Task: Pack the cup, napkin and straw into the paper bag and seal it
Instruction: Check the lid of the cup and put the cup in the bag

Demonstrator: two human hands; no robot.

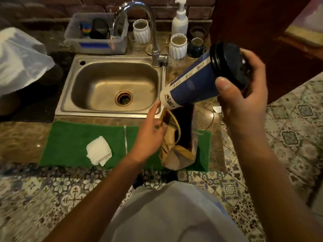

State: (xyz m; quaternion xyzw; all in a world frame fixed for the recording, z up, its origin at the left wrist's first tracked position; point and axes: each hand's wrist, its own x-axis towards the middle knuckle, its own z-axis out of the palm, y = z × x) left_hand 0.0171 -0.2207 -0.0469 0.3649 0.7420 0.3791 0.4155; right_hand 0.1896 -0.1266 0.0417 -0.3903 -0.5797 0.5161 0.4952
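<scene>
Right hand (244, 91), at the right of the frame, grips a blue paper cup (192, 84) by its black lid, tilted base-down over the open brown paper bag (176, 151) — left hand (150, 133) holds the bag's rim at centre, fingers curled — while a white napkin (98, 150) lies on the green mat (70, 140), lower left.

Dim warm indoor light. Dark brick wall (97, 7) at back. Marble-look brown countertop (22, 137) with steel sink (111, 84) set in, chrome faucet (150, 28) behind. Green mat (73, 137) along front edge. Grey plastic tub (97, 44), white ribbed vases (177, 46), pump bottle (180, 20) near wall. Patterned tile floor (293, 123). Dark wooden panel (253, 23) on right.
</scene>
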